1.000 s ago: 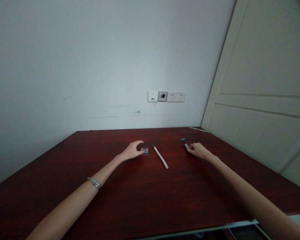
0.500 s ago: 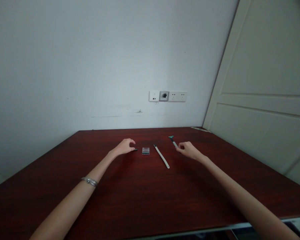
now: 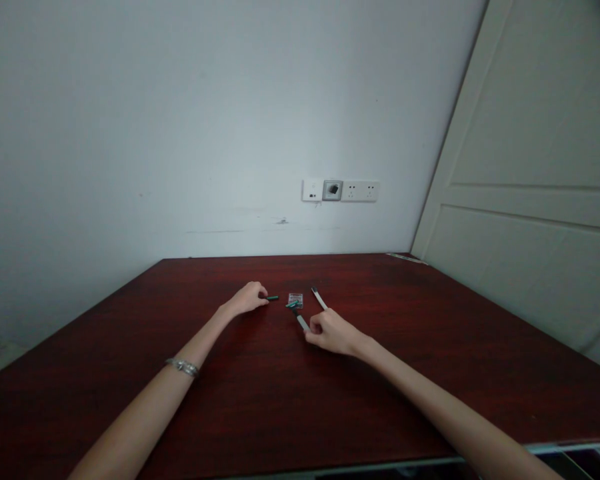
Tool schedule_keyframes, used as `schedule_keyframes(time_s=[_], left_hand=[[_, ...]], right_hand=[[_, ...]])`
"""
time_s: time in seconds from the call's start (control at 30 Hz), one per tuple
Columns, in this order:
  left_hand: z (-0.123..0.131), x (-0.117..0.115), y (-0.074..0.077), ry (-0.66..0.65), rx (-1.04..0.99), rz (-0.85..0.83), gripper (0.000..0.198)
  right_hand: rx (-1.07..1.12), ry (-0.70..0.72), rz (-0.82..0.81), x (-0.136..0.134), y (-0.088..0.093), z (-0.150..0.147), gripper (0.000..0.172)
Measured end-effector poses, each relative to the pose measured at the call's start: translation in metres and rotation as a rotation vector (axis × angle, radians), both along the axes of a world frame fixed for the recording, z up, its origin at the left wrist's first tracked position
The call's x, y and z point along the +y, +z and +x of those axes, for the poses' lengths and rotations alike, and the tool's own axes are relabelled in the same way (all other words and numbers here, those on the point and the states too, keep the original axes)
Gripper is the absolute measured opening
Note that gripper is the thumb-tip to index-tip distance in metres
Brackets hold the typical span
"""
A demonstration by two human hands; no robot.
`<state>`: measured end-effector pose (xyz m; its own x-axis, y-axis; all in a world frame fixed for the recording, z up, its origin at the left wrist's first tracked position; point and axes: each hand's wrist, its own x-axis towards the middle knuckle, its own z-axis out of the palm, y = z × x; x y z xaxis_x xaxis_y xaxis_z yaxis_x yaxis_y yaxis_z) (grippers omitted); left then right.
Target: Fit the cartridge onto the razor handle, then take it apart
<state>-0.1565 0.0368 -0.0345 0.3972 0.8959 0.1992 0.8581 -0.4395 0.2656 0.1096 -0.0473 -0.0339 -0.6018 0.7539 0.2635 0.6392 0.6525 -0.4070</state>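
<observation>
Two bare hands at small items on a dark red worktop (image 3: 290, 407), toward the middle of its far edge.

Left hand (image 3: 247, 298): rested on the worktop, grip curled tight, fingertips pinched on one end of a small green piece (image 3: 272, 298) that lay flat and pointed toward the right edge; a metal bracelet (image 3: 183, 366) on that wrist. Right hand (image 3: 330, 331): grip closed round the pale handle of a razor (image 3: 301, 320), whose teal head pointed at the far edge and sat just beside or against a small clear box (image 3: 295, 298); contact could not be told. The box stood between the green piece and a white handle (image 3: 319, 298), which lay slanted and ran under the right hand. Past the far edge: a white wall with a socket strip (image 3: 341, 191); past the right edge: a panelled door (image 3: 530, 167).
</observation>
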Motion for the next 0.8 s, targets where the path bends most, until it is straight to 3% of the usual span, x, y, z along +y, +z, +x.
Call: schedule_keyframes(time_s=[0.33, 0.8], left_hand=[[-0.003, 0.001, -0.005, -0.014, -0.051, 0.001, 0.02], [-0.001, 0.008, -0.02, -0.022, -0.044, 0.109, 0.02]], right_hand=[[-0.069, -0.075, -0.031, -0.008, -0.012, -0.01, 0.026], [-0.184, -0.109, -0.004, -0.011, -0.008, -0.014, 0.037]])
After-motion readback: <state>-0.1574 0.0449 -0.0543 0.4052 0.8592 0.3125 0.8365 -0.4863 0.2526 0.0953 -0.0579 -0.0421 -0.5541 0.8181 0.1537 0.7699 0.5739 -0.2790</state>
